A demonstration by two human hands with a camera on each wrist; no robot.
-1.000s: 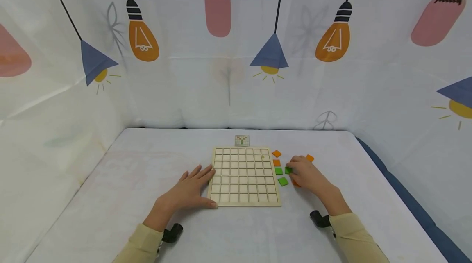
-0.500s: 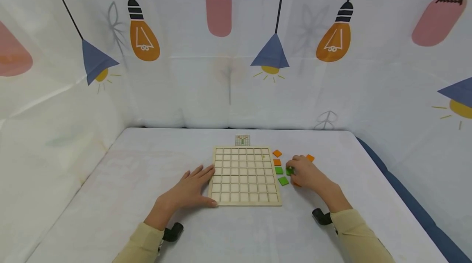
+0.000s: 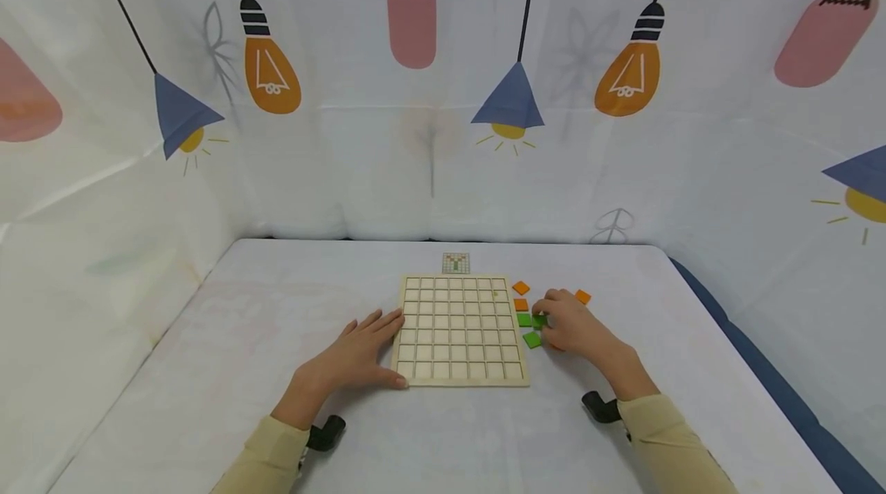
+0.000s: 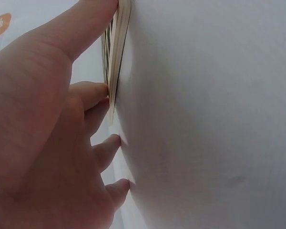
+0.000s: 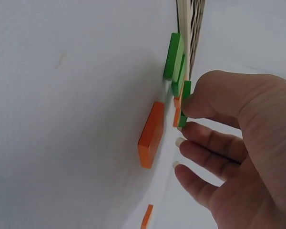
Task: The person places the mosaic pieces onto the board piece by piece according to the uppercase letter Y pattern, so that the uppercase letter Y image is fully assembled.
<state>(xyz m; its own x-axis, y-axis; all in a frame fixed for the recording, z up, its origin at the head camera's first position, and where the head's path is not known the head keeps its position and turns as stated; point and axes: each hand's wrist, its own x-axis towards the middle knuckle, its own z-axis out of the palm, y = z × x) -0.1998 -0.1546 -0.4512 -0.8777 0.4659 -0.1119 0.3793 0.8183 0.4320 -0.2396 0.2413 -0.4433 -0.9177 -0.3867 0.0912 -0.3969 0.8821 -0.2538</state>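
A wooden grid board (image 3: 462,331) lies flat on the table. My left hand (image 3: 356,362) is spread along its left side, thumb at the near corner and fingertips touching the edge. Right of the board, my right hand (image 3: 573,326) pinches a green square tile (image 5: 186,102) between thumb and index finger, the other fingers loosely bent. In the right wrist view this tile stands clear of the tabletop. Two other green tiles, one nearer (image 3: 532,339) and one farther (image 3: 524,320), lie close to the board. An orange tile (image 5: 151,136) lies beside the hand, mostly hidden in the head view.
Orange tiles lie by the board's far right corner, one turned diagonally (image 3: 521,288) and one square-on (image 3: 521,305). Another orange tile (image 3: 583,297) is beyond the right hand. A small patterned card (image 3: 455,263) sits behind the board. A printed curtain (image 3: 346,171) hangs behind the table.
My right hand, with the green tile, has shifted slightly right and then back left toward the board. My left hand stays at the board's edge.
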